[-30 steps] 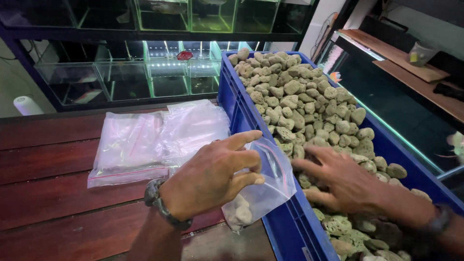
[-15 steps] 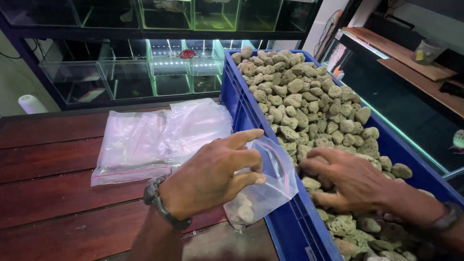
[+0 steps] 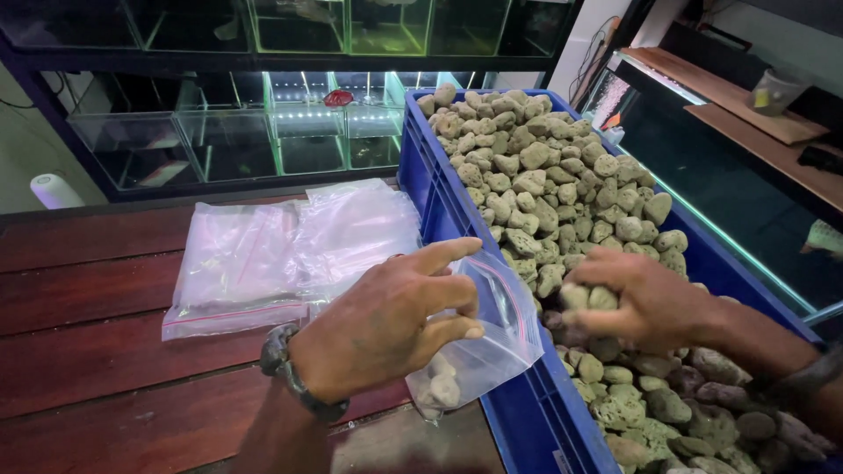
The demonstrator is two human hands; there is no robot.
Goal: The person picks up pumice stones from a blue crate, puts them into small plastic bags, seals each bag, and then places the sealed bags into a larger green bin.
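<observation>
- Our left hand (image 3: pixel 386 329) grips a small clear zip bag (image 3: pixel 479 351) by its open mouth, fingers pinched on the upper edge, and holds it against the outer wall of the blue crate (image 3: pixel 439 189).
- The bag hangs down and to the right of that hand, its long axis roughly upright, mouth turned toward the crate; a few pale stones already sit in its bottom corner.
- Our right hand (image 3: pixel 645 298) is inside the crate, curled around a clutch of porous grey stones (image 3: pixel 590 298), just right of the bag's mouth.
- So the stones in hand lie right of the bag's opening, with only the crate's rim between them; the right hand is the nearer one to the pile, the left to the bag.
- The crate is heaped with the same rough stones (image 3: pixel 536 167), running away from us.
- On the dark wooden tabletop (image 3: pixel 97 351) left of the crate lies a flat stack of empty clear bags (image 3: pixel 281 250), well apart from both hands.
- Beyond the tabletop stand glass tanks (image 3: pixel 290 132) on a dark rack, some lit green.
- A dark wristband sits on our left wrist.
</observation>
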